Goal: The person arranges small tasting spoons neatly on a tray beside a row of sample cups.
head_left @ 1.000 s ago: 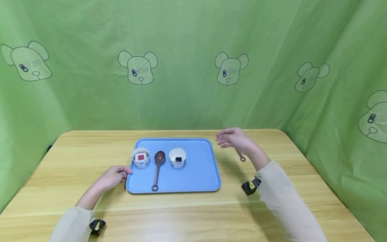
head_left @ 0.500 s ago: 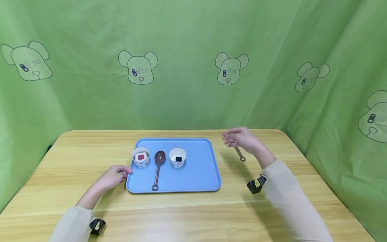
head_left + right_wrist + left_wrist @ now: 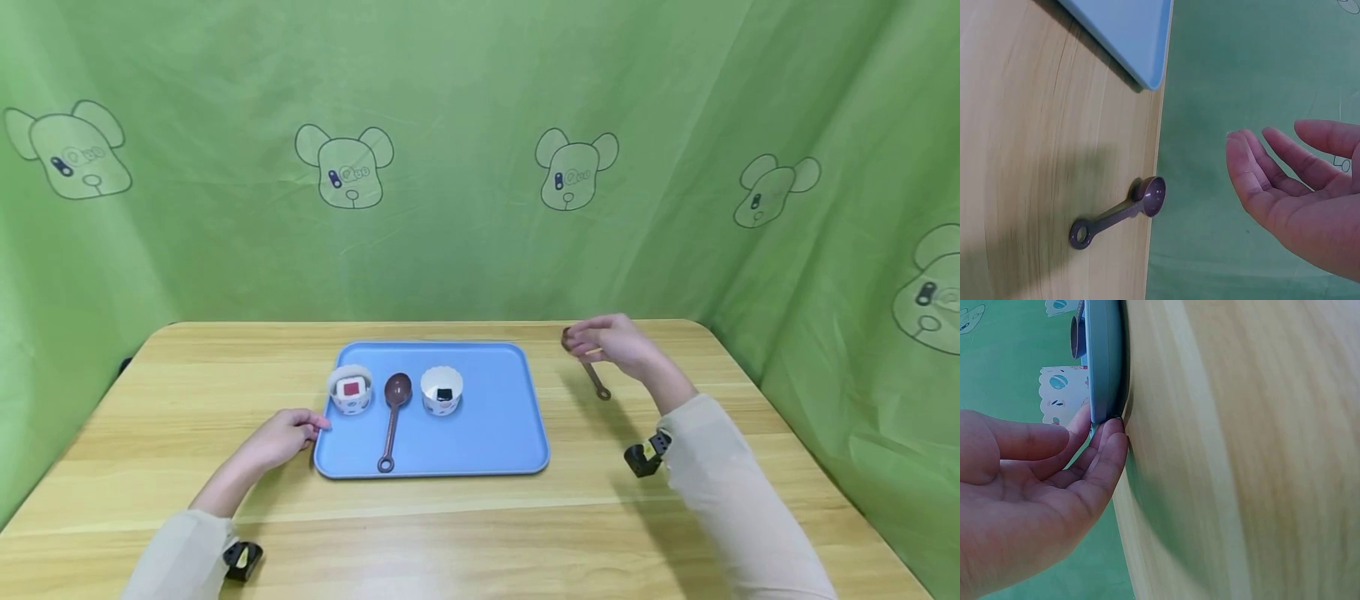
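My left hand (image 3: 283, 438) is at the left side of the blue tray (image 3: 480, 446). In the left wrist view its loosely bent fingertips (image 3: 1115, 428) touch the tray's edge, with the thumb held apart. My right hand (image 3: 613, 343) hovers above a small brown measuring spoon (image 3: 1110, 215) lying on the table, right of the tray. That hand's fingers (image 3: 1250, 172) are loosely bent and hold nothing, and in the head view they overlap the spoon's bowl.
On the tray stand a white patterned cup (image 3: 351, 407) with a red-and-white piece, a brown spoon (image 3: 392, 421), and a second white cup (image 3: 438, 408) with a black-and-white piece. The wooden table (image 3: 450, 542) ends at a green curtain (image 3: 465, 250).
My right hand has moved to the right, away from the tray and over the small brown measuring spoon, whose bowl now shows partly. The left hand and tray stay in place.
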The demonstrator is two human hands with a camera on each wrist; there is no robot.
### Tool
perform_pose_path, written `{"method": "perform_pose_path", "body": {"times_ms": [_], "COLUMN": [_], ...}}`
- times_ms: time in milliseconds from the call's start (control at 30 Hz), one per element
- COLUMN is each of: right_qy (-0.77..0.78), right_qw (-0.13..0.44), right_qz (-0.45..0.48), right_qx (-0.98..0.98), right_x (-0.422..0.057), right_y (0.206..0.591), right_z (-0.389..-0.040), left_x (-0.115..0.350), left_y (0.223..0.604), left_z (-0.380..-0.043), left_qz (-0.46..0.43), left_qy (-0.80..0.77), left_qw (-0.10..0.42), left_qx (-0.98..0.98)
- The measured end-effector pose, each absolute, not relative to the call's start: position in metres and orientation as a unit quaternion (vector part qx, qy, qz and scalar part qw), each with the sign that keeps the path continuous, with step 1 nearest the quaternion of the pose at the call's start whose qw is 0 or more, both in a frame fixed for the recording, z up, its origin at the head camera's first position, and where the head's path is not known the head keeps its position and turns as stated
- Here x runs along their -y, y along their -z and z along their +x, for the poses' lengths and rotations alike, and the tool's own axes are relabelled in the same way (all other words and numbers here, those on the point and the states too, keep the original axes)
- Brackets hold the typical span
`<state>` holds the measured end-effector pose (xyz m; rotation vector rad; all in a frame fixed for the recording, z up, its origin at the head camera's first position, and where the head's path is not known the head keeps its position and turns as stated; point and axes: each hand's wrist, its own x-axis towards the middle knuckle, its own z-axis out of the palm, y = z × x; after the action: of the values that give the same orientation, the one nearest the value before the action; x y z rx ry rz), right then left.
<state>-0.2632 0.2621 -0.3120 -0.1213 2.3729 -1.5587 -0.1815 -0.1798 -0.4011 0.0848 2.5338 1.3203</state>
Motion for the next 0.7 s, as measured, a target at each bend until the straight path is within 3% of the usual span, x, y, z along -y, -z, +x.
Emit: {"method": "perform_pose_path", "body": {"times_ms": [700], "right_qy": [0.517], "right_qw": [0.133], "right_qz": [-0.021], "right_qx": [-0.845], "right_x": [-0.289], "right_y": [0.325], "right_z": [-0.268], "left_x": [0.179], "left_y": [0.399], "left_z": [-0.182], "left_qz": [0.028], "left_qy": [-0.456], "left_qw": [0.145], "left_qx": [-0.878]}}
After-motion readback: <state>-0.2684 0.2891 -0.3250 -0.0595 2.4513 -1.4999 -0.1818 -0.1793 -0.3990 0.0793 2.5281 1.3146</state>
